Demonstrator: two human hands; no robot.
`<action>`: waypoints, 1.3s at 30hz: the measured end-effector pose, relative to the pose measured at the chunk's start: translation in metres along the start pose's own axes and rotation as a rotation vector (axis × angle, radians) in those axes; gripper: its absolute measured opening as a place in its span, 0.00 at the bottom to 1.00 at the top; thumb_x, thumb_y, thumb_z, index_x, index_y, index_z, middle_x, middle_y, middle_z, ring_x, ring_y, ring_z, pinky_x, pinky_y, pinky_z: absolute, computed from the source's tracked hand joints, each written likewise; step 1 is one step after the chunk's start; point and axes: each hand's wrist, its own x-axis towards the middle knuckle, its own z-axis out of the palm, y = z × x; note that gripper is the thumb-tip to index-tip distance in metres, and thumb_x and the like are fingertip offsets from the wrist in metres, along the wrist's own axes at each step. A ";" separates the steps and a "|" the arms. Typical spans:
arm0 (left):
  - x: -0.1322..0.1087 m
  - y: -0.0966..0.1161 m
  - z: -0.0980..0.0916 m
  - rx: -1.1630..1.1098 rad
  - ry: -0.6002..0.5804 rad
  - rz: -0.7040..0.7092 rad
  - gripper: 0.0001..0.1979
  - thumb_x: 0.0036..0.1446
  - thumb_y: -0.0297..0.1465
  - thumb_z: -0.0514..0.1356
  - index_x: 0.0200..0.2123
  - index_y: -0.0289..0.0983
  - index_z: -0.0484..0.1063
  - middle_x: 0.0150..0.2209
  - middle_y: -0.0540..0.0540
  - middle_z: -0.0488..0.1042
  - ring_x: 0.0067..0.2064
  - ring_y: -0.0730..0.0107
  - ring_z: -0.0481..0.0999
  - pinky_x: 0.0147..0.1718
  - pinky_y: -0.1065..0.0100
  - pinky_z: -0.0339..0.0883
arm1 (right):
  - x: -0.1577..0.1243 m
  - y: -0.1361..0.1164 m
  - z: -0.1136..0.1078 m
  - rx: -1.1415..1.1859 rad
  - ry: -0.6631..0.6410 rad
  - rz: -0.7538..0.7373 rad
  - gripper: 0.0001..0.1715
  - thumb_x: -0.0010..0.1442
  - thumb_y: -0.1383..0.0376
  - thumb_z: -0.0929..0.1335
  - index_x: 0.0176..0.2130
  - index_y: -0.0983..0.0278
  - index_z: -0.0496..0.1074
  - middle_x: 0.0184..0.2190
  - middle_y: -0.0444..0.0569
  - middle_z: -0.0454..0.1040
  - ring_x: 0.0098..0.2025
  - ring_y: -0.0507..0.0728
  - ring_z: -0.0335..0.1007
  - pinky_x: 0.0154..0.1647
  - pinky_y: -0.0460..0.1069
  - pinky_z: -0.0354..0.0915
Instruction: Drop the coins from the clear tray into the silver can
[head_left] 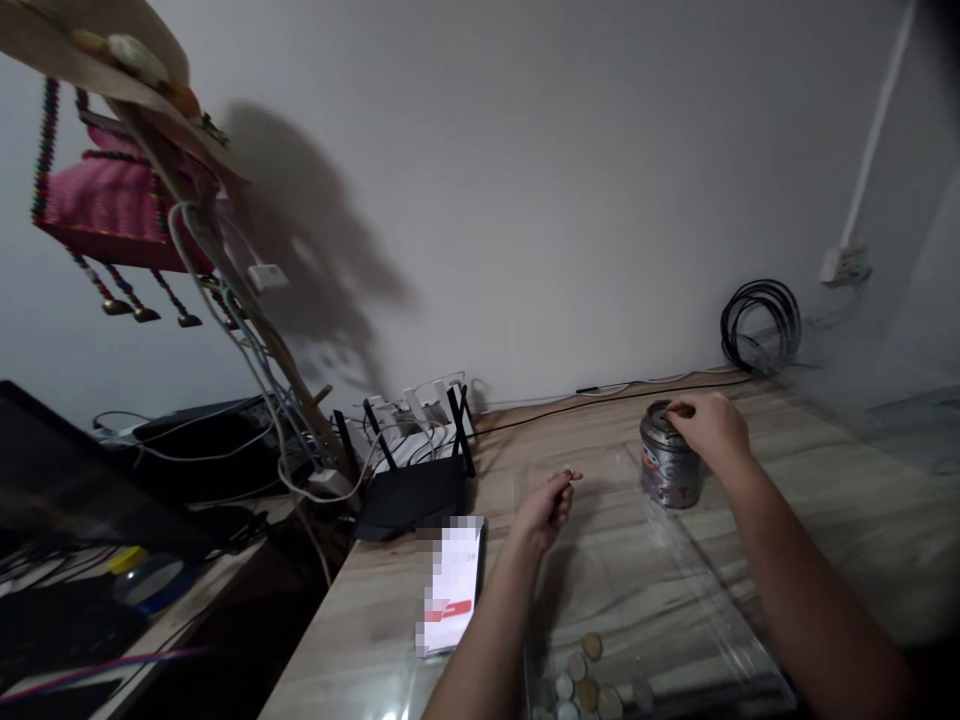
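Observation:
My right hand (711, 425) is at the top of a round metal tin (671, 470), its thumb and fingers pinched together over the lid. Whatever lies between those fingertips is too small to make out. Left of the tin, my left hand (547, 508) hovers above the wooden table (352, 620) with its fingers curled and the thumb pressed on a small pale thing, perhaps a coin. Several silver and gold-coloured coins (587, 692) lie near the bottom edge, on or in a clear plastic sheet or tray (739, 630).
A lit phone (454, 590) lies left of my left forearm. Behind it stand a black router (412, 497) and white plugs with cables. A coil of black cable (761, 325) leans on the wall. At the left are a pink bag (112, 205) and a dark monitor (75, 480).

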 end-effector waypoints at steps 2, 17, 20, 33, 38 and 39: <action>-0.001 0.002 0.002 0.016 -0.004 0.010 0.20 0.43 0.41 0.63 0.36 0.34 0.68 0.18 0.58 0.54 0.16 0.86 0.45 0.16 0.75 0.31 | -0.007 -0.009 -0.003 0.052 0.141 -0.050 0.15 0.52 0.59 0.64 0.38 0.62 0.74 0.31 0.51 0.73 0.37 0.58 0.63 0.35 0.50 0.56; -0.004 0.000 0.005 0.162 -0.097 0.041 0.20 0.43 0.45 0.62 0.23 0.36 0.59 0.15 0.59 0.50 0.16 0.85 0.46 0.16 0.73 0.33 | -0.064 -0.083 0.045 0.610 -0.617 -0.371 0.16 0.53 0.60 0.64 0.40 0.63 0.73 0.31 0.49 0.73 0.30 0.53 0.64 0.31 0.46 0.60; -0.005 -0.002 0.006 0.164 -0.142 0.025 0.19 0.44 0.44 0.62 0.23 0.36 0.60 0.15 0.59 0.51 0.15 0.85 0.47 0.16 0.74 0.34 | -0.061 -0.084 0.042 0.677 -0.663 -0.338 0.16 0.53 0.60 0.64 0.37 0.64 0.74 0.31 0.49 0.74 0.30 0.54 0.66 0.30 0.46 0.60; 0.004 -0.001 0.001 -0.260 -0.031 -0.273 0.05 0.46 0.24 0.53 0.30 0.31 0.66 0.21 0.50 0.63 0.15 0.86 0.52 0.12 0.82 0.37 | -0.005 0.003 0.003 0.049 0.093 -0.009 0.18 0.54 0.57 0.61 0.33 0.62 0.76 0.31 0.53 0.75 0.34 0.59 0.65 0.31 0.50 0.56; -0.001 -0.001 0.006 -0.113 -0.008 -0.227 0.09 0.45 0.20 0.52 0.32 0.30 0.66 0.25 0.47 0.68 0.16 0.86 0.55 0.13 0.81 0.40 | 0.003 0.018 0.011 0.038 -0.088 0.049 0.18 0.51 0.55 0.62 0.32 0.61 0.77 0.30 0.52 0.75 0.30 0.58 0.66 0.26 0.49 0.54; -0.002 0.000 0.007 -0.079 -0.012 -0.219 0.09 0.46 0.20 0.52 0.33 0.30 0.66 0.26 0.47 0.69 0.16 0.86 0.55 0.13 0.81 0.40 | 0.002 0.018 0.012 0.023 -0.092 0.047 0.18 0.51 0.55 0.62 0.32 0.61 0.77 0.29 0.53 0.75 0.31 0.59 0.66 0.26 0.49 0.54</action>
